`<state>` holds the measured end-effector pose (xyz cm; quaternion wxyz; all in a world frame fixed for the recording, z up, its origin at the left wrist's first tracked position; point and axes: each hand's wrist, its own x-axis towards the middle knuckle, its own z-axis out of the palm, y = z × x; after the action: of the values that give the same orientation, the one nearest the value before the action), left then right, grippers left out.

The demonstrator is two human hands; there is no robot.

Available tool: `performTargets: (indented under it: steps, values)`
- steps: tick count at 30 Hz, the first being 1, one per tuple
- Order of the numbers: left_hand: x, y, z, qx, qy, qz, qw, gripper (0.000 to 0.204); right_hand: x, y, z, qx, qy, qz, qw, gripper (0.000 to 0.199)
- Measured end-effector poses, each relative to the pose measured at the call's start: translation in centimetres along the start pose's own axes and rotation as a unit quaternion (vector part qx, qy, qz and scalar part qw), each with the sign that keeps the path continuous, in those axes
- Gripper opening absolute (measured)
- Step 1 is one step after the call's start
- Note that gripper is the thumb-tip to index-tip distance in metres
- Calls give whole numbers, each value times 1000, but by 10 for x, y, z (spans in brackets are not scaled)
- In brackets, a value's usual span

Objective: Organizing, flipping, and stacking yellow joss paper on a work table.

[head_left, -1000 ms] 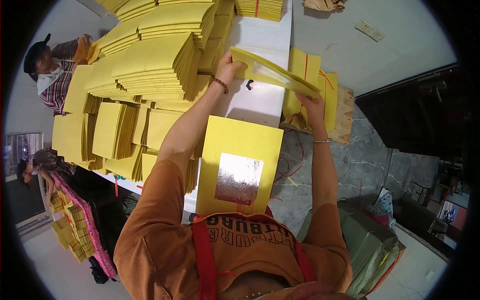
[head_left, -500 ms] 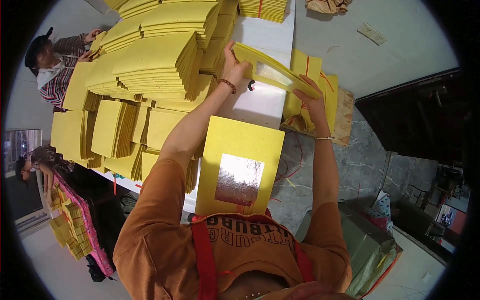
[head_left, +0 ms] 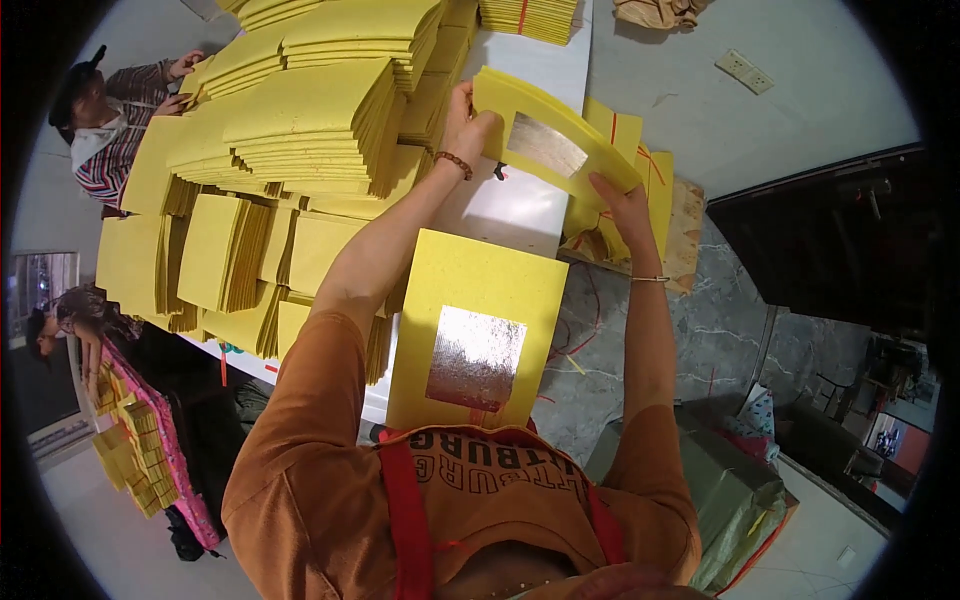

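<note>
A thin stack of yellow joss paper [head_left: 575, 120], with a silver foil square on its front, is held up and slightly bowed between my two hands. My left hand [head_left: 470, 123] grips its left end, thumb across the front. At its lower right end my right hand [head_left: 625, 200] pinches the edge, with the thumb on the front and the other fingers mostly hidden behind. Nearer my body, another pile of yellow joss paper [head_left: 490, 270] with a silver square lies by the white table's edge [head_left: 500, 215].
Folded yellow paper bundles [head_left: 300, 140] are heaped along the table's left side. More yellow bundles with red ties [head_left: 655, 210] stand beyond my right hand. One person [head_left: 120, 130] handles paper at far left; another [head_left: 85, 325] works below. A green wrapped bale [head_left: 735, 500] sits at lower right.
The held stack has tilted so more of its front faces me, and it bows more. My hands keep their grip at both ends, nearly in place.
</note>
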<state>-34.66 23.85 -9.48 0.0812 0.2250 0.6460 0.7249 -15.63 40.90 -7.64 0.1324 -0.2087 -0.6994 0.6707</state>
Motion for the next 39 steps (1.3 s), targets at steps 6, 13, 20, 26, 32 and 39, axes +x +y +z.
performTargets:
  steps: [6,13,20,26,32,39]
  values:
    - [-5,-1,-2,-3,65,15,998,45,-2,1,0,24,6,-16,1000,30]
    - [-7,-13,-10,-29,32,-75,996,28,-5,8,-2,-10,-27,-26,999,28]
    - [2,-32,-13,124,34,-88,988,33,0,19,4,-23,-16,12,1000,26]
    - [19,-9,-13,141,59,-56,987,43,-2,32,12,269,5,102,958,25]
    - [6,17,-12,-417,-118,-273,859,41,-2,57,14,483,38,160,860,28]
    - [-4,29,13,-209,-191,-235,930,34,-2,32,53,546,-14,90,833,30]
